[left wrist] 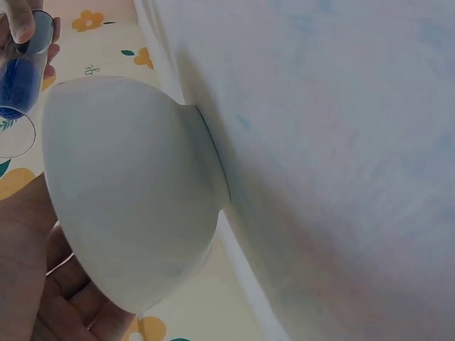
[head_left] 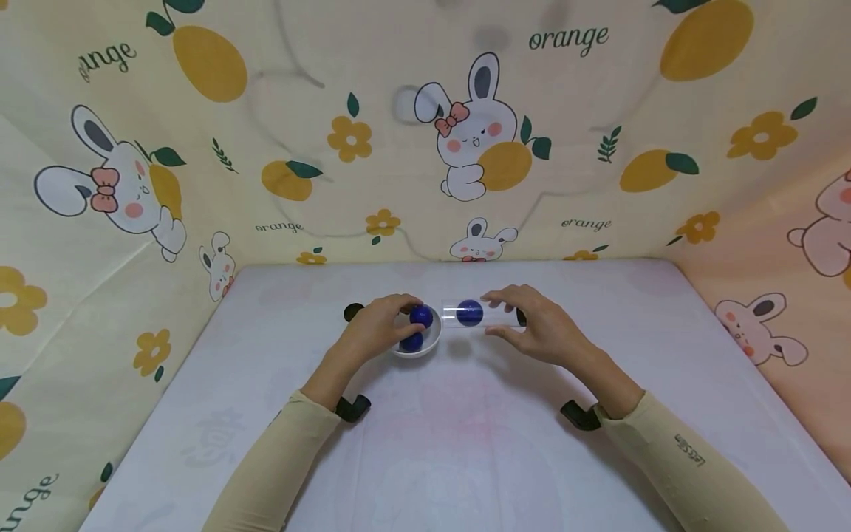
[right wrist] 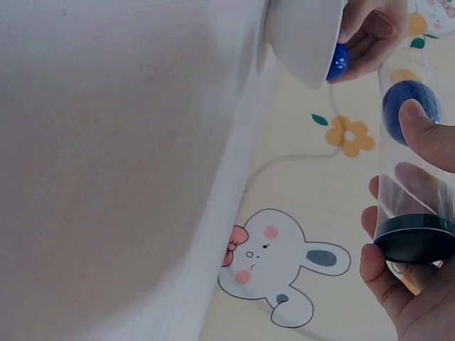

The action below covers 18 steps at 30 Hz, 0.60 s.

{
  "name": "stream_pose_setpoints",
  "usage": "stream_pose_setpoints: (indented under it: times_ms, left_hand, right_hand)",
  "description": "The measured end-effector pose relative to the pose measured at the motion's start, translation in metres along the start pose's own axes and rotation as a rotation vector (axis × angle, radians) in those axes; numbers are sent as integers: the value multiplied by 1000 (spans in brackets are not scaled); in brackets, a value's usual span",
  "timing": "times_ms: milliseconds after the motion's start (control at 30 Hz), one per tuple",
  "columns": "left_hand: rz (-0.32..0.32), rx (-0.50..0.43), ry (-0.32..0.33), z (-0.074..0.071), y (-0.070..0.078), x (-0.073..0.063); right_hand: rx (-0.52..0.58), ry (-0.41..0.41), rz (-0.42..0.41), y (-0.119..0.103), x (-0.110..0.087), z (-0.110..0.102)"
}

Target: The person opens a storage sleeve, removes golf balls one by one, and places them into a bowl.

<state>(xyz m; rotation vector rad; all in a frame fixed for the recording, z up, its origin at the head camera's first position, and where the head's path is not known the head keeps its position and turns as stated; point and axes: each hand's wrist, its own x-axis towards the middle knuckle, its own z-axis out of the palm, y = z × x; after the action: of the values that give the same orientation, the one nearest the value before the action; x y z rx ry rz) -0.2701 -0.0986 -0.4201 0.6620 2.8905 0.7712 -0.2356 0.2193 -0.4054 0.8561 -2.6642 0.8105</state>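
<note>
A white bowl (head_left: 435, 341) stands on the table with a blue ball (head_left: 411, 342) in it. My left hand (head_left: 375, 325) reaches over the bowl's rim and pinches another blue ball (head_left: 421, 315) between thumb and fingers. In the right wrist view, part of that ball shows beside the bowl (right wrist: 306, 42). My right hand (head_left: 541, 325) grips a clear tube (head_left: 449, 314) lying sideways above the table, its open end towards the bowl. Inside the tube sits one blue ball (right wrist: 407, 106). A black cap (right wrist: 416, 238) closes the tube's end near my right palm.
A round black lid (head_left: 352, 312) lies left of the bowl, partly behind my left hand. The white table (head_left: 425, 458) meets a printed cloth backdrop (head_left: 399, 177) at its back and sides. A black strap piece (head_left: 580, 415) juts from my right wrist.
</note>
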Motion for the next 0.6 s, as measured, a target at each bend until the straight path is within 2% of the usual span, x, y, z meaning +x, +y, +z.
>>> stream_pose_setpoints:
  times_ms: [400, 600]
  left_hand:
    - [21, -56, 40, -8, 3, -5]
    - [74, -130, 55, -16, 5, -7]
  right_hand:
    - [3, -5, 2, 0, 0, 2]
    - [-3, -4, -2, 0, 0, 2]
